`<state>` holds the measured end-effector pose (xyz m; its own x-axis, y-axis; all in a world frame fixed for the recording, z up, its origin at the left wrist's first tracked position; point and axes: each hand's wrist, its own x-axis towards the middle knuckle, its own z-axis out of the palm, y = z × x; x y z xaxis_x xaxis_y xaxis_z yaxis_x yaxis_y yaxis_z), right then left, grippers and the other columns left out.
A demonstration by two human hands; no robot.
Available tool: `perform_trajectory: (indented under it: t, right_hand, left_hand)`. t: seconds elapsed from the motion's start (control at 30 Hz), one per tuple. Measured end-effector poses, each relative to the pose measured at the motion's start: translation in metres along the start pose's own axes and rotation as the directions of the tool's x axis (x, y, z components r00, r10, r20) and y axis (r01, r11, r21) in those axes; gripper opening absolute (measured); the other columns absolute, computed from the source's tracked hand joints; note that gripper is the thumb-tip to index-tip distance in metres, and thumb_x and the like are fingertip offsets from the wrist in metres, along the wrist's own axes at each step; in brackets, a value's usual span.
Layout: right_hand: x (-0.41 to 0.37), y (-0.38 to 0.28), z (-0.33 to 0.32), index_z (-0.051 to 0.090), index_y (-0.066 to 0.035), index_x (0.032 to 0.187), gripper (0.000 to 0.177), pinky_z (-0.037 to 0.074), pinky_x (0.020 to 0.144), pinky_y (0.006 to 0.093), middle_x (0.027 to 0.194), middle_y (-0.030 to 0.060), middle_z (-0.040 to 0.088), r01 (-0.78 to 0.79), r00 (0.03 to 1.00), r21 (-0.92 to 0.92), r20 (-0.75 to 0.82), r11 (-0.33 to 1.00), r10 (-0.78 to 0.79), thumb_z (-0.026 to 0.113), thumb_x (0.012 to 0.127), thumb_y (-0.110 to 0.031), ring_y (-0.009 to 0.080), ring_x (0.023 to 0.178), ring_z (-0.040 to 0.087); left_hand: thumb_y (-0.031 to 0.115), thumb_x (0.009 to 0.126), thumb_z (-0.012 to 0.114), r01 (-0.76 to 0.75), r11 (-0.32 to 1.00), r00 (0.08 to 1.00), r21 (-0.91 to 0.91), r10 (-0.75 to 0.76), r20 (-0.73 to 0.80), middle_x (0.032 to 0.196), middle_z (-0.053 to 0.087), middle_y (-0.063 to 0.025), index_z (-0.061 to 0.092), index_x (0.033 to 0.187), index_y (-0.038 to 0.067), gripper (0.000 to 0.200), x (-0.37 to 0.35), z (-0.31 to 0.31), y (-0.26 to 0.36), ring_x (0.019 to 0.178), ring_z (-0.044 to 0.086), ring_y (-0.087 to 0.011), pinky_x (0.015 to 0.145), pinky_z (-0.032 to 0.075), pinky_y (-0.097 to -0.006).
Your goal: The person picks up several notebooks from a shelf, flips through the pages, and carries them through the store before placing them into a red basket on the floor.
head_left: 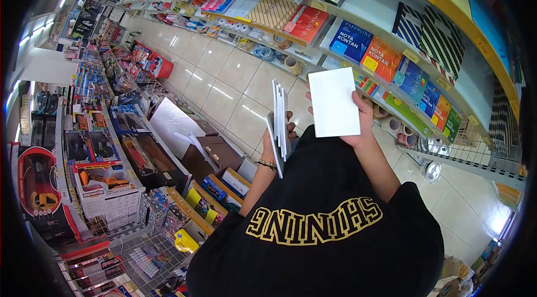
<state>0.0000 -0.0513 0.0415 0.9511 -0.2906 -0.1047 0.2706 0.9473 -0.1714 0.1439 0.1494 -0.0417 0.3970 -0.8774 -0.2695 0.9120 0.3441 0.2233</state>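
My right hand (359, 115) is closed round a white rectangular pad (334, 102), its blank face turned up and the thumb on its right edge. My left hand (272, 146) grips several thin white pads (280, 121), which stand nearly on edge with small gaps between some of them. The two hands are apart, both in front of the black shirt. Part of the left fingers is hidden behind the pads.
Shelves at the right hold blue and orange nota books (380, 57) and striped packs (442, 39). Boxed toys (106, 185) fill the left shelves. A red basket (162, 66) stands beyond the tiled floor (238, 76). Tape rolls (292, 65) lie on a low shelf.
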Motion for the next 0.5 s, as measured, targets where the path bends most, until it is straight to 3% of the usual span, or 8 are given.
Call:
perform_trajectory:
  t: [0.07,0.13,0.23,0.33,0.37,0.4,0.47,0.5]
  right_hand:
    - [0.001,-0.001,-0.012,0.03,-0.005,0.151,0.076,0.041,0.106,0.0503,0.15,0.0255,0.037,-0.035,0.999,-0.131,0.003,0.991,0.036,0.048,0.096,-0.054,0.041,0.132,0.045]
    - [0.002,-0.001,-0.013,0.028,-0.006,0.152,0.064,0.043,0.105,0.0435,0.148,0.0176,0.043,-0.051,0.976,-0.06,-0.213,0.997,0.037,0.056,0.097,-0.024,0.0292,0.125,0.053]
    - [0.002,0.004,0.005,0.026,-0.007,0.154,0.065,0.047,0.101,0.0343,0.151,0.0102,0.04,0.129,0.974,-0.465,-0.105,0.876,-0.199,0.055,0.097,-0.021,0.0194,0.125,0.054]
    - [0.004,0.001,0.01,0.025,-0.009,0.155,0.063,0.048,0.097,0.0307,0.152,0.0058,0.04,0.171,0.974,-0.441,-0.057,0.881,-0.218,0.052,0.099,-0.02,0.0158,0.122,0.054]
    - [0.002,0.001,0.016,0.021,-0.008,0.156,0.063,0.054,0.077,0.0286,0.136,0.0073,0.051,0.136,0.951,-0.283,-0.23,0.95,-0.205,0.048,0.101,-0.022,0.0148,0.094,0.063]
    - [0.003,-0.001,0.006,0.021,-0.008,0.156,0.063,0.054,0.077,0.0286,0.136,0.0073,0.051,0.135,0.951,-0.283,-0.231,0.95,-0.204,0.048,0.101,-0.022,0.0148,0.094,0.063]
    - [0.005,-0.007,-0.022,0.023,-0.012,0.154,0.06,0.053,0.055,0.0304,0.114,0.0131,0.053,-0.065,0.918,0.13,0.397,0.989,0.008,0.047,0.1,-0.02,0.0193,0.065,0.061]
    - [0.001,-0.005,-0.014,0.018,-0.008,0.155,0.064,0.04,0.039,0.0282,0.099,0.0127,0.047,0.012,0.98,0.056,0.196,0.998,-0.023,0.047,0.1,-0.024,0.016,0.044,0.046]
  left_hand:
    - [0.039,0.101,0.048,0.011,1.0,1.0,-0.015,-0.011,0.014,0.114,0.055,-0.0063,0.052,0.122,0.001,0.043,0.001,-0.004,0.0,0.083,0.055,-0.0139,0.067,0.048,-0.0256]
    - [0.039,0.101,0.048,0.023,0.999,0.999,-0.031,-0.022,0.026,0.114,0.055,-0.0063,0.052,0.122,0.001,0.043,0.001,-0.007,0.0,0.083,0.055,-0.0139,0.068,0.048,-0.0256]
    - [0.039,0.101,0.048,0.023,0.999,1.0,-0.041,-0.023,0.018,0.113,0.055,-0.006,0.053,0.122,0.001,0.043,0.002,-0.003,-0.001,0.084,0.055,-0.014,0.067,0.048,-0.0255]
    - [0.039,0.101,0.048,-0.002,1.0,1.0,-0.007,0.002,0.014,0.113,0.055,-0.0058,0.053,0.12,0.002,0.042,0.0,-0.001,-0.002,0.083,0.055,-0.014,0.066,0.048,-0.0252]
    - [0.039,0.099,0.052,0.015,1.0,1.0,-0.023,-0.014,0.01,0.107,0.053,-0.005,0.049,0.122,0.001,0.045,0.001,-0.003,-0.001,0.083,0.055,-0.014,0.066,0.05,-0.0258]
    - [0.04,0.097,0.056,0.031,0.999,1.0,-0.039,-0.031,0.005,0.101,0.051,-0.0043,0.045,0.124,0.001,0.049,0.0,-0.004,-0.001,0.083,0.055,-0.014,0.067,0.051,-0.0264]
    - [0.04,0.099,0.052,0.021,1.0,1.0,-0.02,-0.021,0.003,0.106,0.053,-0.0047,0.049,0.121,0.001,0.045,0.0,-0.002,-0.001,0.083,0.055,-0.014,0.066,0.049,-0.0257]
    - [0.041,0.101,0.048,0.012,1.0,1.0,0.0,-0.012,0.002,0.112,0.054,-0.005,0.054,0.118,0.001,0.043,0.0,-0.002,-0.001,0.083,0.054,-0.0139,0.065,0.048,-0.0249]
